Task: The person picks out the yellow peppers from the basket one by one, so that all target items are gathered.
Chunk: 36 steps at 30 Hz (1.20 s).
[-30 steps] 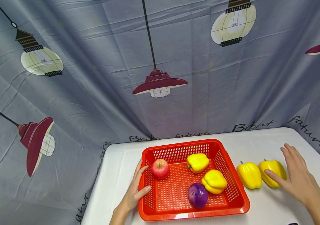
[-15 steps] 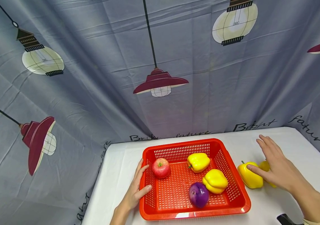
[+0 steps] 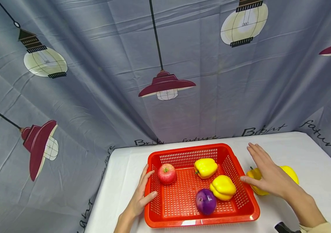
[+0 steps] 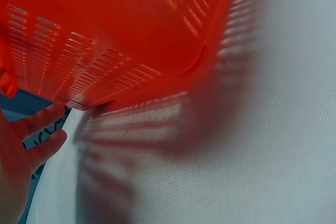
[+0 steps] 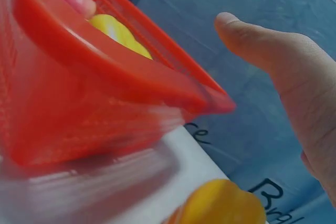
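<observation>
A red perforated plastic basket (image 3: pixel 200 223) stands on the white table. In it are a red apple (image 3: pixel 166 174) at the left, a yellow bell pepper (image 3: pixel 205 168) at the back, another bell pepper (image 3: pixel 223 187) at the right and a round, shiny purple fruit or vegetable (image 3: pixel 206 202). My left hand (image 3: pixel 137 197) is at the basket's left side, fingers spread along the outer wall and thumb over the rim. Fingers outstretched and holding nothing, my right hand (image 3: pixel 273 176) hovers just right of the basket, its thumb tip at the right rim in the head view.
Right of the basket, partly hidden by my right hand, lie a yellow bell pepper (image 3: pixel 254 174) and a second outside pepper (image 3: pixel 290 173). Behind the table hangs a grey-blue curtain (image 3: pixel 182 119) with printed lamps. A black device (image 3: pixel 284 228) shows by my right wrist.
My right hand has moved left, from over the peppers on the table to the basket's right side. The left hand and the basket's contents stay in place.
</observation>
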Motion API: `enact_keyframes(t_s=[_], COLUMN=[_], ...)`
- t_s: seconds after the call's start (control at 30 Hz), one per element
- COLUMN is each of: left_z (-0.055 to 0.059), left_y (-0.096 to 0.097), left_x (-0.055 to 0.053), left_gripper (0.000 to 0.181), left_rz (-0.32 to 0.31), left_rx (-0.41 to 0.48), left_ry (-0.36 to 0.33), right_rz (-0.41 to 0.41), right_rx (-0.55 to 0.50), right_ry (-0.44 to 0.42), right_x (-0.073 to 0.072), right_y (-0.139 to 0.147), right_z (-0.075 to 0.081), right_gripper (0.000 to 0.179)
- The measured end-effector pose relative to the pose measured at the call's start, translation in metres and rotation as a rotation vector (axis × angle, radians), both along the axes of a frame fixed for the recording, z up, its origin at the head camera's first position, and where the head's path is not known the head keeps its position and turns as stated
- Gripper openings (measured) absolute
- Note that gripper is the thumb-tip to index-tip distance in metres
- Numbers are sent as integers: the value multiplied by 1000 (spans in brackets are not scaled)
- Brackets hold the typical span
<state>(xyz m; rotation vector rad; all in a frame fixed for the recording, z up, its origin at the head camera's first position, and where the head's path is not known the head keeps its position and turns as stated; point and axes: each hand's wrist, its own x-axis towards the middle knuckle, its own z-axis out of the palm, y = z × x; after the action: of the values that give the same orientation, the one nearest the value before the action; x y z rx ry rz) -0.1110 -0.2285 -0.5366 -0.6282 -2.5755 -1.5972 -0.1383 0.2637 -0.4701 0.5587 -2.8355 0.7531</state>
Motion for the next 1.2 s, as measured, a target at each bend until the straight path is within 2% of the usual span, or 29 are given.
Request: enact_keyframes(t_s=[0.17,0.4,0.7,1.2], left_z=[-1,-2,0,0], left_y=[0,0,1,1], left_x=[0,0,0,1], left_gripper=[69,68,68,69], left_rz=[1,5,2,6], left_rx=[6,7,6,-1], left_ry=[-5,-6,-5,19], right_rz=[23,74,154,188], right_rx=[-11,-5,-18,-8], right_ry=[-26,-13,-28,-21], right_x=[-1,-1,6,10], right_y=[-11,-23,-37,-53], right_z=[-4,-8,-13,-10], right_gripper=[117,123,125,127])
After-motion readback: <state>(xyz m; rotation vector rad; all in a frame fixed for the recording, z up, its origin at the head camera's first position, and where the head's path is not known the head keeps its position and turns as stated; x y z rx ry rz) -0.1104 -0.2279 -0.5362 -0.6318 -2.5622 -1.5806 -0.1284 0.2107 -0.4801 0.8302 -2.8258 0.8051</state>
